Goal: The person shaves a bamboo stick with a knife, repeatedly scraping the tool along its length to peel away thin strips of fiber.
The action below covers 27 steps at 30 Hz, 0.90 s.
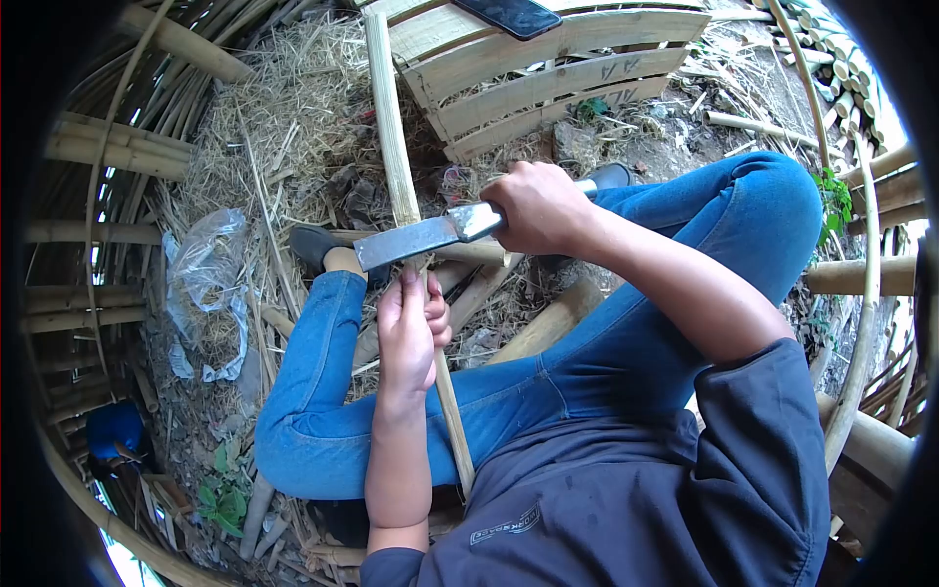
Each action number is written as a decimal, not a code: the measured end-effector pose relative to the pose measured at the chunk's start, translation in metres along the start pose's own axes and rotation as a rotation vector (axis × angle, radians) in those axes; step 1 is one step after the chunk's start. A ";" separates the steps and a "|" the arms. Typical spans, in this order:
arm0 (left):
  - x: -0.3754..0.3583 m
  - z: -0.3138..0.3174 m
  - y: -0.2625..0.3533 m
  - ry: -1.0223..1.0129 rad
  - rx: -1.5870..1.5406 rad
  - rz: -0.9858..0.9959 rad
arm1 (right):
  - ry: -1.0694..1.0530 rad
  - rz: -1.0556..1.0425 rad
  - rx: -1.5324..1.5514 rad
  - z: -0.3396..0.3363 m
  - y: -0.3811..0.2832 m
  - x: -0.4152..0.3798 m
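My left hand (409, 328) is closed around a long bamboo strip (389, 117), which runs from the top of the view down to my waist. My right hand (538, 207) grips the handle of a square-ended machete (406, 243). Its blade lies across the strip just above my left fingers, overlapping it in this view. Below the blade, a length of bamboo pole (479, 252) sits between my bent legs, with thicker poles under it.
A slatted wooden crate (558, 73) with a phone (514, 15) on top stands ahead. Crumpled clear plastic (210, 284) lies at the left among straw and shavings. Bamboo poles (851, 73) are piled at the far right, and bamboo framing stands on both sides.
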<state>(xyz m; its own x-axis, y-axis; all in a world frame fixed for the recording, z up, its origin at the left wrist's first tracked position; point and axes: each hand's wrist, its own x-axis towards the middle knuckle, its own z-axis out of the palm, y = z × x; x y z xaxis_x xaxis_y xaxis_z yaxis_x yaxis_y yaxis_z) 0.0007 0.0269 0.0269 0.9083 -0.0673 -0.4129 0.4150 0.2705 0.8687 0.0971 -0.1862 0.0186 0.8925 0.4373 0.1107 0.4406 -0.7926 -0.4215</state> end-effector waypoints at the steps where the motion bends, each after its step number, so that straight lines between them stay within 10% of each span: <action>1: 0.001 -0.001 0.000 -0.020 -0.018 -0.012 | 0.003 -0.009 0.001 0.001 0.000 -0.001; 18: 0.006 -0.014 -0.006 -0.377 -0.256 -0.129 | 0.099 0.365 0.184 -0.023 0.026 0.014; 27: -0.002 0.000 0.003 -0.086 0.007 -0.048 | 0.126 0.074 0.306 -0.030 0.014 0.000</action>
<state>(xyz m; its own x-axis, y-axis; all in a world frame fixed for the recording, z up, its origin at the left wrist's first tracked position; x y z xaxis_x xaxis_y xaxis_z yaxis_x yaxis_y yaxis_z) 0.0002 0.0272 0.0300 0.8883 -0.1623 -0.4297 0.4585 0.2583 0.8503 0.1061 -0.2097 0.0395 0.9343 0.3124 0.1716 0.3416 -0.6474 -0.6813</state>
